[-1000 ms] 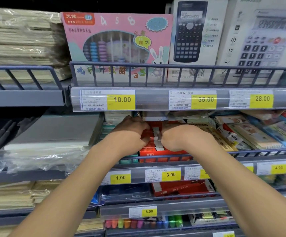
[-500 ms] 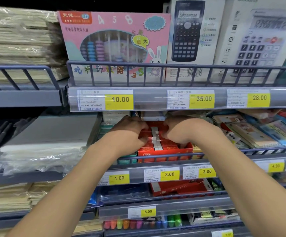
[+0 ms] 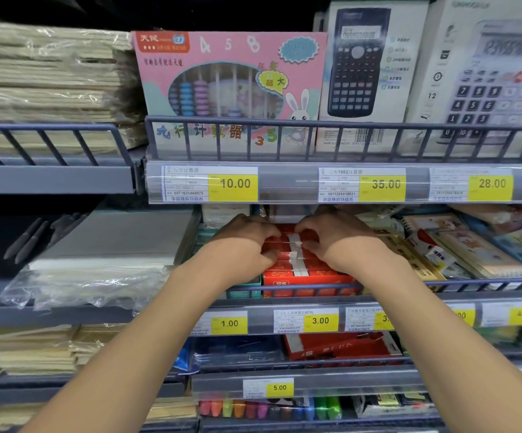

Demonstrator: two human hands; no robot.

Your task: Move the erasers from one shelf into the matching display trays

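A red display tray [image 3: 303,284] sits on the middle shelf behind the wire rail, filled with rows of red-sleeved erasers [image 3: 295,259] whose white ends run down the tray's centre. Both hands reach in under the upper shelf. My left hand [image 3: 244,242] lies on the left rows with fingers curled on the erasers. My right hand [image 3: 334,239] lies on the right rows, fingertips bent down onto the erasers near the white strip. The back of the tray is hidden by the shelf edge above.
The upper shelf edge [image 3: 284,184] with price tags hangs just over my hands. A teal box [image 3: 244,290] stands left of the tray, packaged stationery [image 3: 459,245] to the right. Wrapped paper stacks [image 3: 97,264] lie at left. Another red box [image 3: 341,346] sits one shelf down.
Both hands have shifted a little deeper along the eraser rows and stay pressed on them; the view has moved closer. The tray has stayed in place.
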